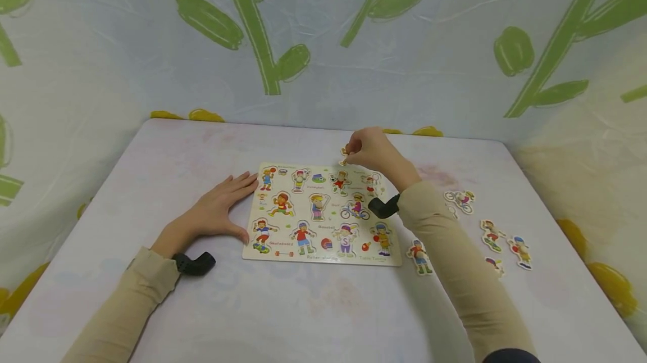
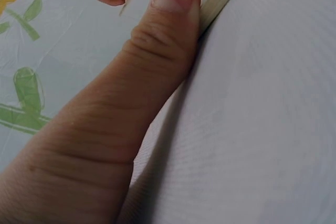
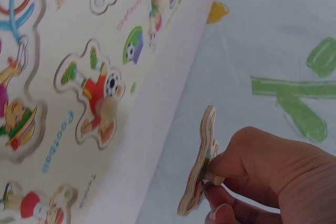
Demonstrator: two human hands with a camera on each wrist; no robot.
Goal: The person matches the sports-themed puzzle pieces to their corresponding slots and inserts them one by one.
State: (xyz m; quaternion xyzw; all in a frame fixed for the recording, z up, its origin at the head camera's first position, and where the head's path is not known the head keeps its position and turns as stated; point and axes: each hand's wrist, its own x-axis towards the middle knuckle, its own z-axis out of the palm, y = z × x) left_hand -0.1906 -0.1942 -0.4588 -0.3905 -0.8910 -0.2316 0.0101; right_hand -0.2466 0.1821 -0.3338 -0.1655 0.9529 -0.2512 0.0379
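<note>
A wooden peg-puzzle board [image 1: 300, 211] with printed sports figures lies on the table. My left hand [image 1: 217, 208] rests at its left side, fingers straight and spread; the thumb [image 2: 170, 19] touches the board's edge in the left wrist view. Beyond the back edge, my right hand [image 1: 376, 152] pinches a small wooden puzzle piece [image 3: 197, 161] between thumb and fingers. The piece is held up on edge, off the board, so its picture is mostly hidden. Closest to it in the right wrist view is the football figure [image 3: 97, 95] on the board.
Loose puzzle pieces lie right of the board: a cyclist [image 1: 461, 201], a figure in red and green [image 1: 491, 235], one in a blue cap [image 1: 520, 252], and one in a red shirt [image 1: 419, 256] beside my right sleeve. A leaf-patterned cloth [image 1: 429, 71] hangs behind the table.
</note>
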